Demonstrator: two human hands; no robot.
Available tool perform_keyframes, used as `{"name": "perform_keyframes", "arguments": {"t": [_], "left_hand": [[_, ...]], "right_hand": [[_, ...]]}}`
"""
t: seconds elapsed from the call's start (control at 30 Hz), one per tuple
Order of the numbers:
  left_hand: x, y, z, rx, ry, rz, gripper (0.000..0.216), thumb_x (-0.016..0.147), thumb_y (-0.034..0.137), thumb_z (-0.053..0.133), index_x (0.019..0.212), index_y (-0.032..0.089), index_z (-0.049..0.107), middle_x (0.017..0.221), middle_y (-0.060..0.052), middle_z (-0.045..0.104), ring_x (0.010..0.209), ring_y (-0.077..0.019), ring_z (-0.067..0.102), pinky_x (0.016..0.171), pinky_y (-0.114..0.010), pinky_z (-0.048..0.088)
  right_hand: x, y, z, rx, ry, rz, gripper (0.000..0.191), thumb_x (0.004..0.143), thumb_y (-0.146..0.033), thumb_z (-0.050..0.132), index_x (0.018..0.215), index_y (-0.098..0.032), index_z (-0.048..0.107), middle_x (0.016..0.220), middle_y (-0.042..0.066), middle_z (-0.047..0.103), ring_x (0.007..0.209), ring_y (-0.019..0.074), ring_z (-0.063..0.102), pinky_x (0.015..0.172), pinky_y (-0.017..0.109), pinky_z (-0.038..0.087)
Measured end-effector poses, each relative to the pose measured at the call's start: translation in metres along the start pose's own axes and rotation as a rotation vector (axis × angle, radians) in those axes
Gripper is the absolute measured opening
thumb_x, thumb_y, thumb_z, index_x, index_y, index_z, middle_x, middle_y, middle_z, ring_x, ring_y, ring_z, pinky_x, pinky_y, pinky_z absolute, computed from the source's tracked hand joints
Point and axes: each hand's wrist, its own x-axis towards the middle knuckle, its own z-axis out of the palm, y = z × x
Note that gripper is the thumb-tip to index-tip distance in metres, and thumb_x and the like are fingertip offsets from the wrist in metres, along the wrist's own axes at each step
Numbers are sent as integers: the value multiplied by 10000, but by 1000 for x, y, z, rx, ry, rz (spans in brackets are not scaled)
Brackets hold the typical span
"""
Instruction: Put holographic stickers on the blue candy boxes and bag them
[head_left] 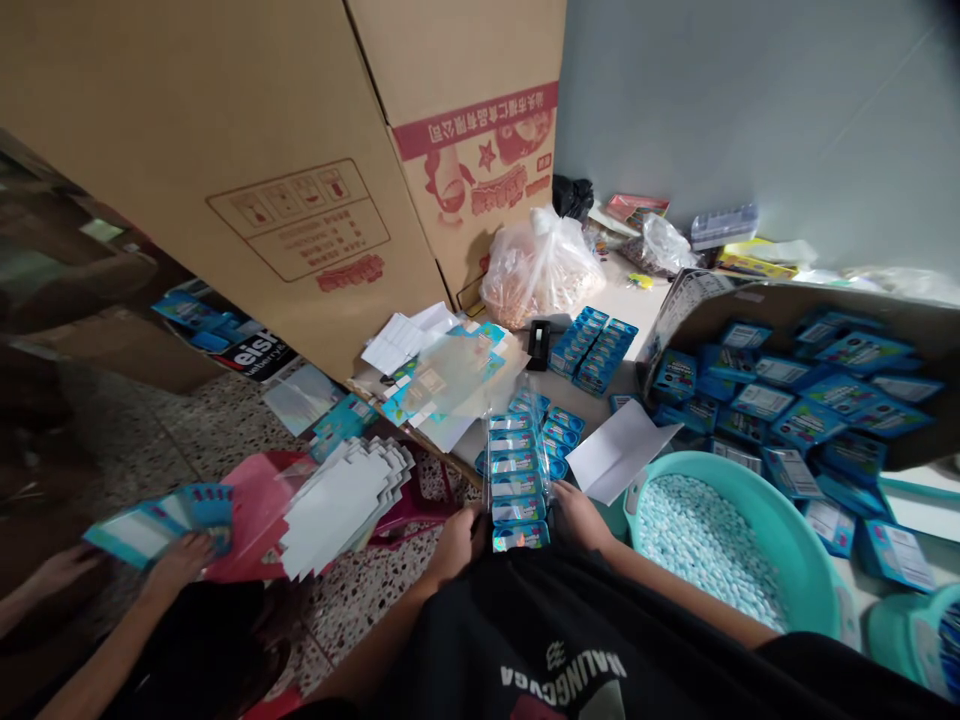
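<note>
Between my two hands, close to my shirt, is a clear plastic bag (pixel 517 470) with a column of small blue packs (pixel 516 510) in it. My left hand (pixel 459 540) is closed at the lower left side of the bag. On the other side my right hand (pixel 581 515) is closed on the lower right edge. Fingertips of both hands are partly hidden. Beside the bag on the table lie more blue packs (pixel 564 430), and a folded white sheet (pixel 619 450) is close to my right hand.
A turquoise basin (pixel 802 540) of pale candies stands right, before a carton (pixel 772 300) full of blue boxes. Flat printed card (pixel 450 380), a tied plastic bag (pixel 544 270) and tall cartons (pixel 300 120) are beyond. At left, another person's hands (pixel 180 560) hold blue cards.
</note>
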Motion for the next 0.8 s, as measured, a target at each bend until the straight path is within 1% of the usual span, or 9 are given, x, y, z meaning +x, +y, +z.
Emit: {"name": "perform_keyframes", "arguments": {"t": [0.17,0.27,0.37,0.43,0.53,0.6,0.67,0.73,0.8], "left_hand": [[2,3,12,-323,-4,-73,463,834,412,601,1221,159,604,1128,-128,720,1006,-257,696,892,-377,542],[3,7,17,-378,26,-86,521,804,455,635,1211,131,605,1108,-137,725,982,-262,702,896,-399,546],[3,9,19,-334,36,-43,489,818,443,628,1203,141,626,1137,-124,719,1044,-271,680,957,-423,519],[2,6,20,-329,-2,7,500,842,419,608,1262,149,597,1197,-125,693,1105,-274,656,995,-439,498],[-4,-12,22,-287,-76,162,695,796,388,676,1418,171,457,1360,-157,584,1267,-309,547,1075,-481,431],[-9,-27,22,-183,-105,289,865,725,368,753,1478,182,370,1484,-177,444,1388,-348,399,1131,-507,360],[-13,-39,23,-74,-113,374,987,679,362,799,1513,189,300,1559,-182,314,1444,-378,281,1164,-523,306],[-14,-44,24,1,-90,414,1105,644,377,833,1542,203,212,1591,-182,234,1457,-406,224,1178,-546,276],[-10,-40,25,52,-49,442,1195,612,377,854,1555,211,140,1600,-186,204,1456,-430,203,1181,-571,260]], "right_hand": [[-1,2,3,55,65,-76,314,875,-92,434,1137,-154,595,1102,139,621,976,235,620,871,358,514],[-2,4,7,74,102,-63,345,841,-76,466,1148,-169,594,1071,119,607,945,229,616,848,356,522],[-2,2,8,94,118,-27,304,837,-72,468,1078,-165,629,1009,111,616,912,231,620,826,358,525],[-2,-2,6,93,115,-7,243,847,-84,466,978,-160,656,951,106,620,871,233,620,792,356,527],[-3,-4,4,82,115,-8,247,860,-99,456,973,-154,669,923,102,614,844,228,618,775,359,534],[-7,1,6,72,113,-59,335,849,-93,460,1125,-143,642,992,118,611,899,231,621,824,374,540],[-12,12,10,34,99,-149,507,799,-87,508,1304,-119,544,1159,168,582,1067,266,596,933,416,517],[-18,27,15,-26,59,-239,738,719,-115,605,1430,-97,411,1367,227,475,1281,333,476,1049,483,442],[-22,38,20,-66,10,-288,945,660,-181,694,1506,-103,281,1505,250,336,1404,374,329,1110,526,369]]}}
